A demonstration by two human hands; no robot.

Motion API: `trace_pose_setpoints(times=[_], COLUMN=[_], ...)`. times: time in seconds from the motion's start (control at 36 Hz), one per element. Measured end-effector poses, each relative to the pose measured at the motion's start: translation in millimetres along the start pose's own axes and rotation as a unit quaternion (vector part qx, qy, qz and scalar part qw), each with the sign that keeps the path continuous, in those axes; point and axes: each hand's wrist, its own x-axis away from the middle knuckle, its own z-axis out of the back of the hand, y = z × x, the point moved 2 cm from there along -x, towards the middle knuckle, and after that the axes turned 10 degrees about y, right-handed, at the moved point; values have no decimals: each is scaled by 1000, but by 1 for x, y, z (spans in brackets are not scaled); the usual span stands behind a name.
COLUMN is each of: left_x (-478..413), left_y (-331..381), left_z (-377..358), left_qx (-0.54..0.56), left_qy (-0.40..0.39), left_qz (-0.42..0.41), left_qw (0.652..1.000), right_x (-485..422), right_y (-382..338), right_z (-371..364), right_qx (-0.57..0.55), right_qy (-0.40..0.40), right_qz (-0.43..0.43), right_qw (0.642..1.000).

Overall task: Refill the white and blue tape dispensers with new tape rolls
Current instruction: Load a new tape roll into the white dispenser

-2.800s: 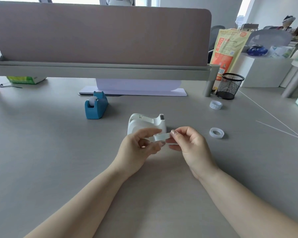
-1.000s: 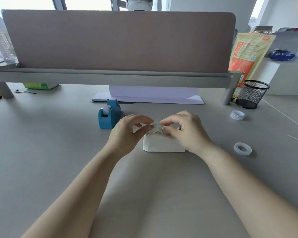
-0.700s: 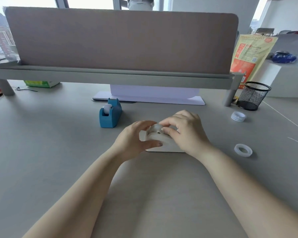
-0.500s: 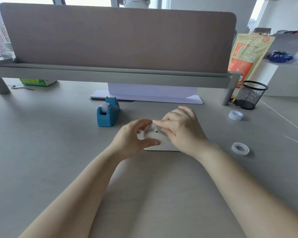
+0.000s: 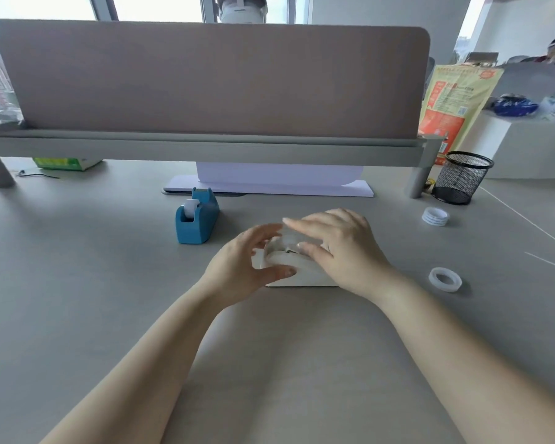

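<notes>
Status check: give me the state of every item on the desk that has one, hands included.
White dispenser: upright on the desk, roll in its cradle, both hands on it.
Blue dispenser: upright, untouched, white roll seated inside.
Single roll: lying flat, loose.
Roll stack: lying flat by the mesh cup.
Mesh cup: upright, contents not visible.
Left hand: fingers spread, thumb against the dispenser.
Right hand: fingers extended over the roll.

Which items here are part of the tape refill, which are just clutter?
In play: white dispenser under left hand and right hand; blue dispenser; loose roll; stacked rolls.

Clutter: mesh cup; orange bag; green box; divider.
</notes>
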Motion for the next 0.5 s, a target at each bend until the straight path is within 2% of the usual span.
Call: trace_pose_setpoints(times=[0.08, 0.17, 0.25, 0.39, 0.5], left_x=[7, 11, 13, 13, 13], left_y=[4, 7, 9, 6, 6], left_z=[0, -1, 0, 4, 3], left_qx=[34, -32, -76, -69, -44], left_qy=[17, 75, 118, 149, 147], left_qz=[-23, -111, -153, -136, -121], left_qw=[999, 990, 978, 977, 981], right_x=[-2, -2, -1, 0, 0], right_y=[10, 18, 18, 15, 13], right_z=[9, 16, 16, 11, 10], right_qx=[-83, -99, -92, -94, -119], right_qy=[42, 71, 58, -9, -34], right_qz=[-77, -128, -158, -202, -243], right_qw=[993, 984, 981, 975, 962])
